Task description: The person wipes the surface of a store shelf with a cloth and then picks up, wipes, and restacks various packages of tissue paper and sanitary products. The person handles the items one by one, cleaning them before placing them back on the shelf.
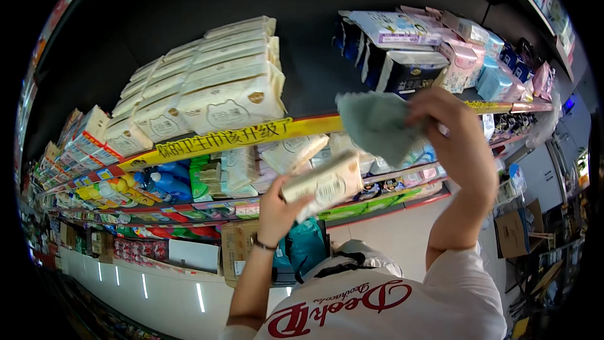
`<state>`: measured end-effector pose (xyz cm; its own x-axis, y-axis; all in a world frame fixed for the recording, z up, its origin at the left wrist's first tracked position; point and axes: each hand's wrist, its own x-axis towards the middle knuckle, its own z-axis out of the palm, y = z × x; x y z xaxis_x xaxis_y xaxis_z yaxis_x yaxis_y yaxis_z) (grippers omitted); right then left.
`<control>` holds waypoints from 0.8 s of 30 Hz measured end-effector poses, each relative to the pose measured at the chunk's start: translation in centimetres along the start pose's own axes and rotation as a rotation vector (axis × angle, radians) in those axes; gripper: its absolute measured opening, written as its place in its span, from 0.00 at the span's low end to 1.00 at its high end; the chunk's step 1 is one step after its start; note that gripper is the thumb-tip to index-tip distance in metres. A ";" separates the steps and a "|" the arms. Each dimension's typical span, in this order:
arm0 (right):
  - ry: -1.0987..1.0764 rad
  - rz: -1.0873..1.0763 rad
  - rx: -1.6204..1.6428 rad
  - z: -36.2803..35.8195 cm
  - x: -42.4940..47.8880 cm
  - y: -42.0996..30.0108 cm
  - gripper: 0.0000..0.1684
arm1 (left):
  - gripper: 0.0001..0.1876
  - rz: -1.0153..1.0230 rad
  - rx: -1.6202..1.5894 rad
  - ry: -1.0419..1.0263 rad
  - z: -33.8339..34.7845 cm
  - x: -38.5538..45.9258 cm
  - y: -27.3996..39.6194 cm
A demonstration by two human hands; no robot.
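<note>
My left hand (277, 210) grips one end of a cream soft pack (328, 184), its printed front facing outward. It is held in front of the shelf, below the yellow edge strip. Up to the right, my right hand (446, 120) pinches a grey-green cloth (380, 125), which hangs from the fingers and covers part of the strip. On the shelf to the left stand stacked cream packs (222, 94) in several rows, much like the held one. Dark packs (415, 73) stand behind the cloth, with a white-and-purple pack (396, 28) lying on top.
A yellow strip (226, 139) with writing runs along the shelf edge. Lower shelves hold blue bottles (170, 184) and more packs. On the floor are a cardboard box (238, 245) and a teal bag (306, 245) near my body. Pink packs (460, 63) fill the shelf's right side.
</note>
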<state>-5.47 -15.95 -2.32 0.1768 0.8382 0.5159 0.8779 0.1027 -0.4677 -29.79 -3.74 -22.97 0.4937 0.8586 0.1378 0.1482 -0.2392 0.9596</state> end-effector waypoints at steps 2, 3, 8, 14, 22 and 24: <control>-0.004 0.047 -0.047 -4.0 -4.6 -0.1 0.18 | 0.26 0.020 -0.106 -0.050 2.4 3.5 0.7; -0.068 0.149 0.060 -4.4 -6.2 1.3 0.20 | 0.25 -0.016 -0.139 -0.052 2.7 4.9 1.2; -0.165 0.575 0.342 -5.3 -11.7 6.7 0.23 | 0.25 0.277 0.012 -0.143 9.0 14.6 -1.5; -0.144 0.603 0.440 -3.5 -14.4 10.5 0.24 | 0.23 0.277 0.380 -0.178 14.7 19.0 -4.2; -0.135 0.579 0.801 -0.5 -13.6 12.4 0.19 | 0.17 0.588 0.706 0.217 12.7 11.3 0.3; -0.165 0.543 0.930 0.7 -12.4 12.1 0.19 | 0.13 0.579 0.611 0.073 10.6 7.2 3.5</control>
<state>2.60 -24.76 -14.90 0.3167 0.9485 0.0062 0.0084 0.0037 -1.0000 -16.62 -3.22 -21.20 0.5812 0.5467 0.6027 0.3359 -0.8358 0.4342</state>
